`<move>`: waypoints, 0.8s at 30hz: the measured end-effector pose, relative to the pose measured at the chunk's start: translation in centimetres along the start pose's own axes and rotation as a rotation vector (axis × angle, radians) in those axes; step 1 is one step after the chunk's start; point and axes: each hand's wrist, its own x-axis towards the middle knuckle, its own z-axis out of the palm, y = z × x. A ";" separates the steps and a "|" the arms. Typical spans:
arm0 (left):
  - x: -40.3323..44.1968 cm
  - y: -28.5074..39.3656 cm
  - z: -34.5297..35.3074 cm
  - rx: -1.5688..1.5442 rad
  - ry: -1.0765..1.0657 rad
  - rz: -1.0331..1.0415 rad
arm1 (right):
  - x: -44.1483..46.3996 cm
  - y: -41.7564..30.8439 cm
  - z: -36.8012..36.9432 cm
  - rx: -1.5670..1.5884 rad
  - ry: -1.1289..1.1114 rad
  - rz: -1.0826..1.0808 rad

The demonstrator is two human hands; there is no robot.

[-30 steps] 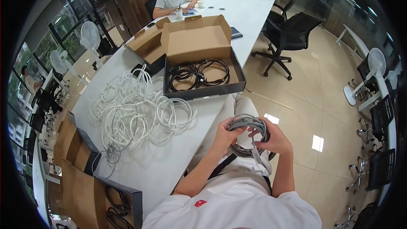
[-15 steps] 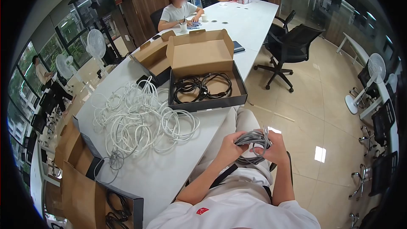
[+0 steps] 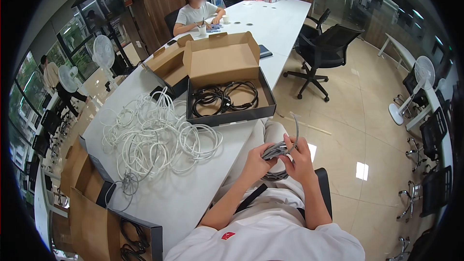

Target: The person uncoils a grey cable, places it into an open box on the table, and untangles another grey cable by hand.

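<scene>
A coiled grey cable [image 3: 275,151] is held above my lap between both hands. My left hand [image 3: 257,162] is closed round the coil's left side. My right hand [image 3: 300,165] grips its right side, with a loose length of the same cable standing up from the fingers. Left of my hands, a tangled pile of white cables [image 3: 154,140] lies on the white table [image 3: 193,198]. Beyond my hands sits an open cardboard box [image 3: 232,120] with coiled black cables [image 3: 211,100] inside.
Another open box [image 3: 166,70] stands behind the first, and more boxes [image 3: 94,208] with black cable are at the lower left. Two people sit along the far table; another person stands at far left. A black office chair [image 3: 324,53] and a white fan [image 3: 424,75] are to the right.
My right hand has turned and shifted slightly left with the coil, and a cable length now sticks up above its fingers. The view has shifted slightly; the person at far left has moved.
</scene>
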 end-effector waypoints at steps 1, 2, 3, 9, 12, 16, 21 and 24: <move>0.0 0.2 -0.1 0.022 -0.010 0.017 | -0.1 -0.1 0.2 0.016 0.027 0.007; -0.1 0.4 -0.1 0.045 -0.020 0.033 | -0.2 -0.1 0.3 0.033 0.054 0.014; -0.1 0.6 0.0 0.066 -0.031 0.047 | -0.3 -0.2 0.3 0.049 0.079 0.023; -0.7 1.7 0.6 0.019 -0.001 0.037 | -0.3 -0.9 -0.2 0.029 0.131 0.021; -0.4 1.5 0.6 0.057 0.027 0.089 | -0.1 -0.8 0.0 0.014 0.162 -0.011; 0.0 1.0 0.4 0.116 0.031 0.034 | 0.3 -0.6 0.0 -0.093 0.056 -0.046; -0.6 1.2 0.1 0.353 0.018 -0.017 | 1.1 -1.5 -1.0 -0.134 -0.246 0.020; -0.1 1.2 -0.3 0.429 0.001 -0.059 | 1.3 -1.5 -0.6 -0.099 -0.287 0.089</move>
